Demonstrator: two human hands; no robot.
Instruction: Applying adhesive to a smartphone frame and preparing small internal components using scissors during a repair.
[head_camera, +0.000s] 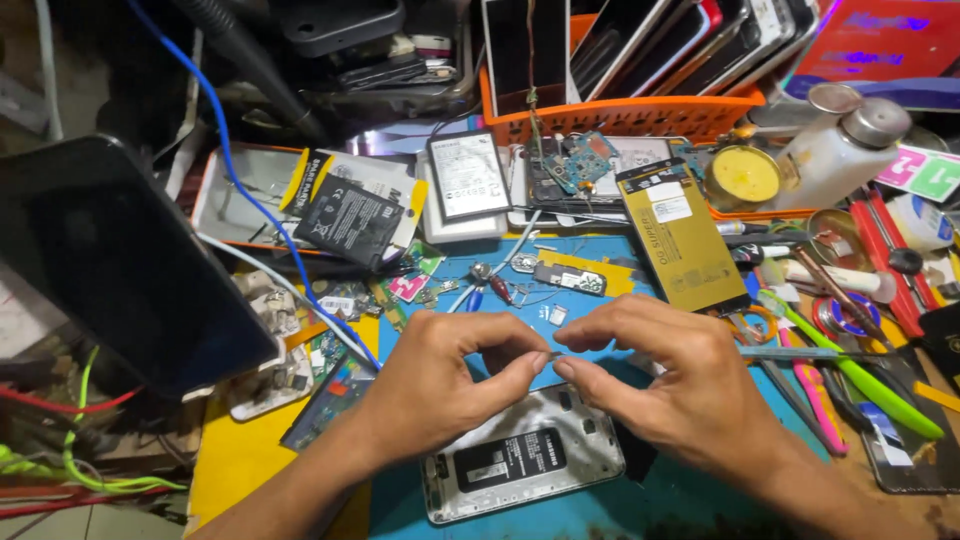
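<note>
Fingertips of the left hand (440, 385) and right hand (665, 385) meet, each grip pinching a tiny part too small to identify, above the opened phone (520, 465) lying at the worktop's (700, 505) near edge.

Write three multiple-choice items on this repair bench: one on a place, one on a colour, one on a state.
1. Where does the opened phone lie?
A. in the orange basket
B. on the blue mat, below the hands
C. on the dark tablet

2. What colour is the basket that holds the upright phones?
A. orange
B. green
C. white

3. How do the left hand and right hand stand?
A. flat on the mat
B. far apart
C. fingertips pinched together, almost touching

Answers:
1 B, the phone rests on the blue mat just under both wrists.
2 A, its lattice wall is orange.
3 C, thumbs and forefingers meet above the phone; anything held is too small to tell.
</note>
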